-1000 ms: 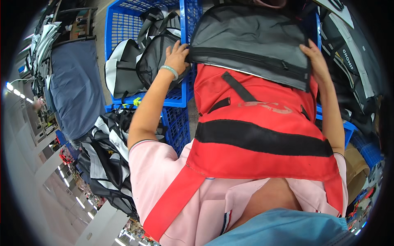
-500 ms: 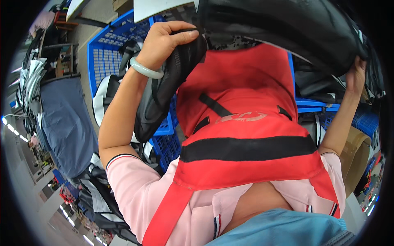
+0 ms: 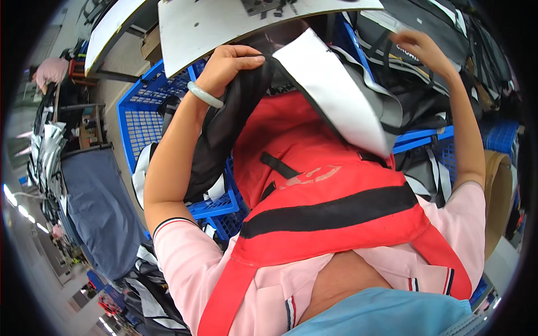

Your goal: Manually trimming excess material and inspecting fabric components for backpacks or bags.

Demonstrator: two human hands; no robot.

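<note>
My left hand (image 3: 231, 68), a pale bangle on its wrist, pinches the edge of a black mesh fabric piece (image 3: 221, 137) that hangs down beside my red apron (image 3: 291, 129). From that grip a white panel with dark edging (image 3: 330, 84) slopes to the right across the apron's lower part. Grey fabric (image 3: 372, 92) shows along the panel's far side; I cannot tell whether they are one piece. Up at the right, my right hand (image 3: 423, 51) is raised, slightly blurred, with fingers loosely stretched and no fabric visible in them. It hovers over a pile of black fabric pieces (image 3: 431, 31).
A white tabletop (image 3: 218, 25) with small dark bits lies ahead. Blue plastic crates (image 3: 131, 106) holding black and white pieces stand around me. A cardboard box (image 3: 496, 196) is at the right; dark blue cloth (image 3: 101, 207) covers something at the left.
My right hand has let go of the black fabric and moved left and up. The fabric has dropped and turned, showing a white side. My left hand keeps its pinch.
</note>
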